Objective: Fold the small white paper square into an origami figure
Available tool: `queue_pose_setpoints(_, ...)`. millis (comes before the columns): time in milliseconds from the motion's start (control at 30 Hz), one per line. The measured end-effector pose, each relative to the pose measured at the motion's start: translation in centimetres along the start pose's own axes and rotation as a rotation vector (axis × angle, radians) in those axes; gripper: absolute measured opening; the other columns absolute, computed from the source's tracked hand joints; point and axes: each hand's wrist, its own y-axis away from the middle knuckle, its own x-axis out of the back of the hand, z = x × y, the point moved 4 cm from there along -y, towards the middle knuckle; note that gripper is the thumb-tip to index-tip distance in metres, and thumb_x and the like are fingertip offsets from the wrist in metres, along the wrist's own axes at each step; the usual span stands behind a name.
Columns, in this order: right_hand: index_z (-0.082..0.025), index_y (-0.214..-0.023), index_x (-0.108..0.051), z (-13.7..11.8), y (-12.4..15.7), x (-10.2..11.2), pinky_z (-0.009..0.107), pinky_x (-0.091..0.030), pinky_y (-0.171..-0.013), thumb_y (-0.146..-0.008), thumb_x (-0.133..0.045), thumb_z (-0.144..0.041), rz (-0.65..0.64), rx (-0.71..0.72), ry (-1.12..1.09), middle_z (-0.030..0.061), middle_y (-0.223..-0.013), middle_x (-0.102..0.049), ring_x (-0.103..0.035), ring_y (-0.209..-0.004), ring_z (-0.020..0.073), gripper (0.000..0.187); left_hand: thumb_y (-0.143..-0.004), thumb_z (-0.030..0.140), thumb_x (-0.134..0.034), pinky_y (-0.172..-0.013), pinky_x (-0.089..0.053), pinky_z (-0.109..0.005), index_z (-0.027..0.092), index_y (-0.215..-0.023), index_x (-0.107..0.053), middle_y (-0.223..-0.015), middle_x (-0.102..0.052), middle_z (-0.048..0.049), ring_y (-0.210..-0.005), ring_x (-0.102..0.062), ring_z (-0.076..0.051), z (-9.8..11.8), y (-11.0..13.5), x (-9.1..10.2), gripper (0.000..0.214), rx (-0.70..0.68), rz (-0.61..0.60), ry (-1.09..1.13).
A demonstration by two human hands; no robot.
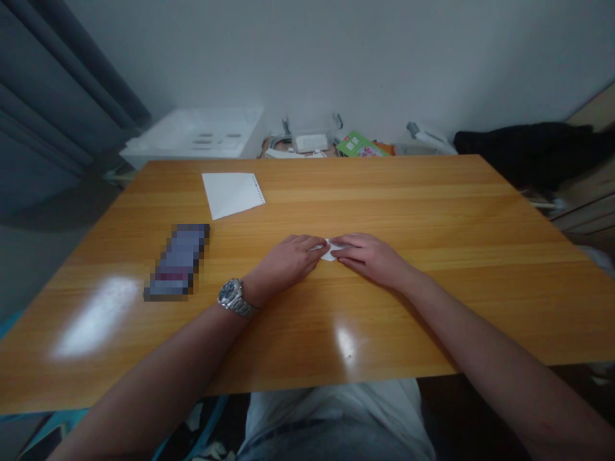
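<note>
Small white paper is set between left hand and right hand on the table — touched by both, neither nearer; long axis mostly covered — whether pinched or just pressed can't be told

White paper, honey-brown grained tabletop, silver watch, grey curtain, green booklet

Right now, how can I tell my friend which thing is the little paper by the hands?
Find the wooden table, then look near its middle, where the left hand and right hand come close together. The paper is the white bit at their fingertips. Unlike the bigger sheet, which has holes along one edge, it is touched by both hands.
</note>
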Motion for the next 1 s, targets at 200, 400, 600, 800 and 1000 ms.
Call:
queue_pose_setpoints(200, -0.029, -0.117, -0.075, 0.00, -0.03, -0.01, 0.047, -0.054, -0.103, -0.100, -0.058, -0.021, -0.011, -0.023, -0.040, 0.0062, -0.133, -0.070, -0.066, -0.121, 0.0237, 0.026, -0.105, 0.028, -0.048, -0.102, -0.051, -0.040, 0.020, -0.126, -0.067, -0.131, -0.067, -0.0108, -0.118, -0.064, -0.023, -0.20, -0.08, 0.04, 0.030, 0.024, 0.036, 0.114)
queue_pose_setpoints(400, -0.028, -0.114, -0.075, 0.07, -0.24, -0.09, 0.046, -0.054, -0.103, -0.100, -0.059, -0.022, -0.006, -0.026, -0.044, 0.0056, -0.128, -0.073, -0.068, -0.118, 0.0226, 0.022, -0.104, 0.029, -0.051, -0.099, -0.051, -0.038, 0.019, -0.119, -0.070, -0.125, -0.070, -0.0088, -0.112, -0.065, -0.022, -0.52, -0.61, 0.06, 0.027, 0.041, 0.037, 0.157)
queue_pose_setpoints(600, -0.027, -0.116, -0.074, -0.05, -0.28, 0.11, 0.044, -0.055, -0.104, -0.099, -0.061, -0.022, -0.006, -0.030, -0.036, 0.0050, -0.127, -0.074, -0.069, -0.119, 0.0228, 0.023, -0.106, 0.032, -0.047, -0.095, -0.052, -0.034, 0.019, -0.121, -0.069, -0.122, -0.071, -0.0087, -0.108, -0.066, -0.021, -0.57, -0.60, 0.30, 0.029, 0.029, 0.023, 0.160)
queue_pose_setpoints(800, -0.027, -0.119, -0.074, -0.02, -0.31, -0.12, 0.045, -0.056, -0.102, -0.099, -0.061, -0.022, 0.001, -0.024, 0.002, 0.0055, -0.128, -0.074, -0.070, -0.117, 0.0245, 0.024, -0.106, 0.030, -0.045, -0.094, -0.052, -0.033, 0.019, -0.122, -0.067, -0.122, -0.071, -0.0074, -0.108, -0.067, -0.021, -0.48, -0.48, 0.41, 0.030, 0.024, 0.031, 0.150)
queue_pose_setpoints(1000, -0.028, -0.119, -0.074, 0.08, -0.28, -0.04, 0.045, -0.057, -0.101, -0.100, -0.059, -0.025, 0.028, -0.040, -0.013, 0.0040, -0.125, -0.075, -0.072, -0.114, 0.0240, 0.024, -0.102, 0.039, -0.055, -0.091, -0.052, -0.033, 0.022, -0.124, -0.066, -0.121, -0.072, -0.0076, -0.109, -0.067, -0.022, -0.16, -0.53, 0.33, 0.030, 0.081, 0.071, 0.119)
